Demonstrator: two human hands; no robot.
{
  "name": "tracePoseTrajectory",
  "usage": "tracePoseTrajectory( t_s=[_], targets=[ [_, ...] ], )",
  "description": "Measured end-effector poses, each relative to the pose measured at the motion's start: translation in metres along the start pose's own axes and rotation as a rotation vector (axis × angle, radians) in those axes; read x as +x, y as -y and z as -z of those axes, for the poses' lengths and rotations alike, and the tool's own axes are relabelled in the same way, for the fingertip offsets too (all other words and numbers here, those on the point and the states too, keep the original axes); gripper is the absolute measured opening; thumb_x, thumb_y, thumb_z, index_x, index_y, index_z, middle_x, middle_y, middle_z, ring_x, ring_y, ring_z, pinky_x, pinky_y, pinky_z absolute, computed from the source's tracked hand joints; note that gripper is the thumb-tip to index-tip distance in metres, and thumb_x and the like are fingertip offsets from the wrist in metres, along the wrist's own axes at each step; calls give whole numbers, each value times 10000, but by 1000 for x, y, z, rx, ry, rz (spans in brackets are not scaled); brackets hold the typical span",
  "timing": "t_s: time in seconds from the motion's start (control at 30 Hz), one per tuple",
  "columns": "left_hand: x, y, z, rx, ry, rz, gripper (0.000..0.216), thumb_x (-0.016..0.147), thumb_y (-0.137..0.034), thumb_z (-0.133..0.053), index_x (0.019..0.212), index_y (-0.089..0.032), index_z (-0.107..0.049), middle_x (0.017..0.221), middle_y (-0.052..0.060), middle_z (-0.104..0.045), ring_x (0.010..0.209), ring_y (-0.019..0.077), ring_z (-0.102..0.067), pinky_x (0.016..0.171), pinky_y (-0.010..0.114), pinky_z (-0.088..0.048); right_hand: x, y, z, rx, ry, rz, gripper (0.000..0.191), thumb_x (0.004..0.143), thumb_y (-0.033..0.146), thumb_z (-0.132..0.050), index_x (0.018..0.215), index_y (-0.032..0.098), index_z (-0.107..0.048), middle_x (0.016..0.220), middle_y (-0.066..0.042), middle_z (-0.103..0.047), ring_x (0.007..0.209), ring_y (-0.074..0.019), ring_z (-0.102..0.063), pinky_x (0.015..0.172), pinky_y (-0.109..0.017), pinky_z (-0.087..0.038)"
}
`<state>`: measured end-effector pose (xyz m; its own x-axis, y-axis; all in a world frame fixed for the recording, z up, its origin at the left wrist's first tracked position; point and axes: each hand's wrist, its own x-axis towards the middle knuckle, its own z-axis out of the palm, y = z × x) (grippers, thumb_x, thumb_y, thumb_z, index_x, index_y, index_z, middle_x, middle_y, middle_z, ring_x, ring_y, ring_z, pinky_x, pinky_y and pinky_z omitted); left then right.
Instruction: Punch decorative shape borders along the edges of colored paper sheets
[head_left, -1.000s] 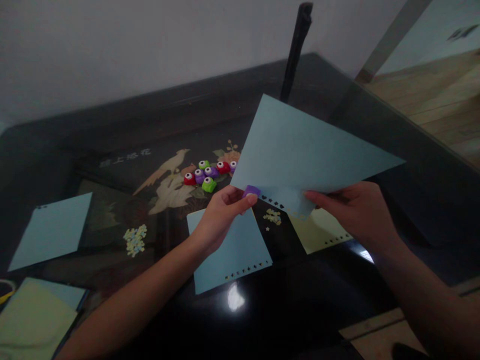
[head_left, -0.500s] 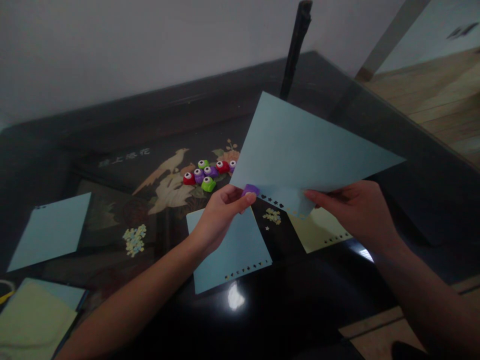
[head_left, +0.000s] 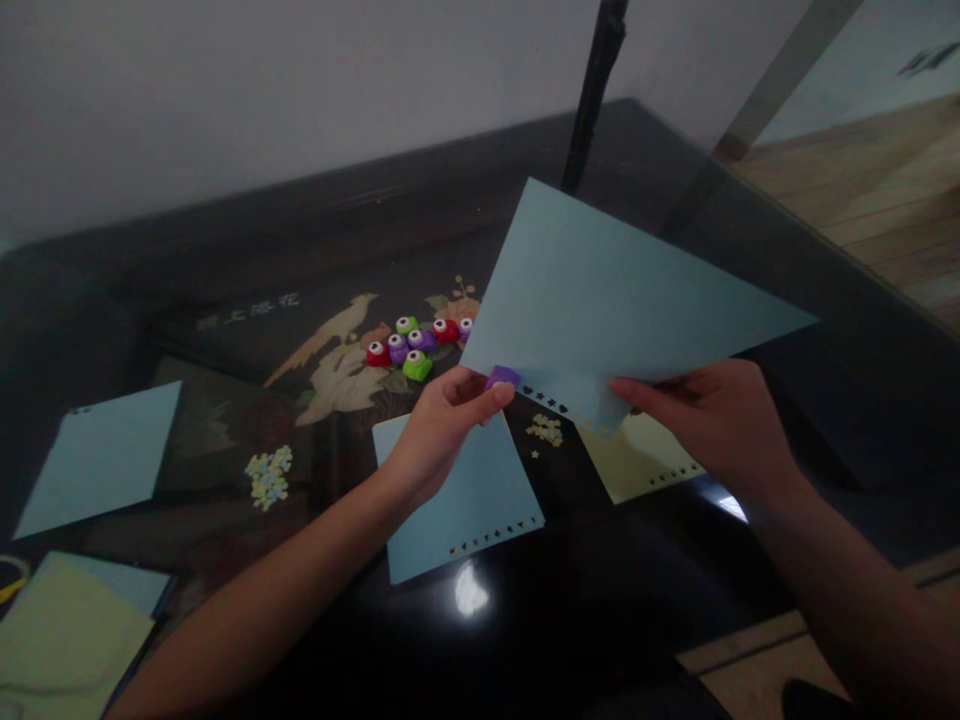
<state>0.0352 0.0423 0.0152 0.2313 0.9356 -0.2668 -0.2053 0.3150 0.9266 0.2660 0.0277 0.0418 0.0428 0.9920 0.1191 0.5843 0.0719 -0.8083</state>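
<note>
My left hand (head_left: 442,425) pinches a small purple paper punch (head_left: 502,377) onto the lower edge of a light blue sheet of paper (head_left: 600,290). A short row of punched shapes runs along that edge to the right of the punch. My right hand (head_left: 712,415) holds the same sheet by its lower corner, fingers closed under and over it. The sheet is lifted above the dark glass table (head_left: 585,600).
Several red, green and purple punches (head_left: 412,345) cluster behind my left hand. A punched blue sheet (head_left: 465,500) and a pale yellow sheet (head_left: 637,460) lie under my hands. Punched-out bits (head_left: 268,475) lie at left, with another blue sheet (head_left: 101,455). A black pole (head_left: 592,90) stands behind.
None beyond a slight upward shift of the held sheet and of the view; both hands keep their grip.
</note>
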Motion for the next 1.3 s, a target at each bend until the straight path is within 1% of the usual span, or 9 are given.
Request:
tracePoseTrajectory(
  t_s=[0.23,0.43,0.63,0.87,1.1,1.3],
  targets=[
    [1,0,0,-17,3,-10,227,697,-349,-778,744,-188,-625,696,-22,-545,616,114,-419,595,272,-310,0,-1,0,-26,0,9,99,706,300,-713,612,270,-709,687,-15,-761,604,-250,-708,585,-375,-556],
    [0,1,1,-36,0,-6,255,683,-353,-798,732,-178,-619,678,-30,-532,604,104,-411,592,265,-304,0,-3,-1,-15,3,-2,104,703,319,-711,626,250,-719,688,-20,-762,606,-259,-713,573,-378,-556],
    [0,0,1,-25,-4,-4,265,680,-361,-796,716,-179,-607,669,-31,-529,599,106,-407,592,269,-299,0,-3,-1,1,7,1,78,716,307,-704,668,251,-729,743,-21,-773,645,-257,-725,614,-381,-565],
    [1,0,0,-6,-9,0,282,669,-376,-793,732,-180,-600,679,-33,-534,607,107,-415,600,263,-310,0,-2,0,-40,-8,17,84,706,289,-715,632,250,-717,690,-22,-762,601,-239,-709,557,-344,-541],
    [1,-1,1,-9,-20,1,266,660,-364,-790,734,-182,-610,672,-33,-538,600,106,-421,601,263,-321,0,-4,-1,-28,-10,30,75,712,289,-706,663,240,-736,719,-27,-770,620,-245,-717,579,-352,-544],
    [1,-1,0,-9,-17,5,249,670,-354,-786,747,-185,-622,683,-26,-559,603,110,-434,603,268,-325,-1,-6,1,-29,-19,26,94,702,306,-716,640,238,-732,702,-32,-766,624,-258,-722,585,-362,-548]
  ],
)
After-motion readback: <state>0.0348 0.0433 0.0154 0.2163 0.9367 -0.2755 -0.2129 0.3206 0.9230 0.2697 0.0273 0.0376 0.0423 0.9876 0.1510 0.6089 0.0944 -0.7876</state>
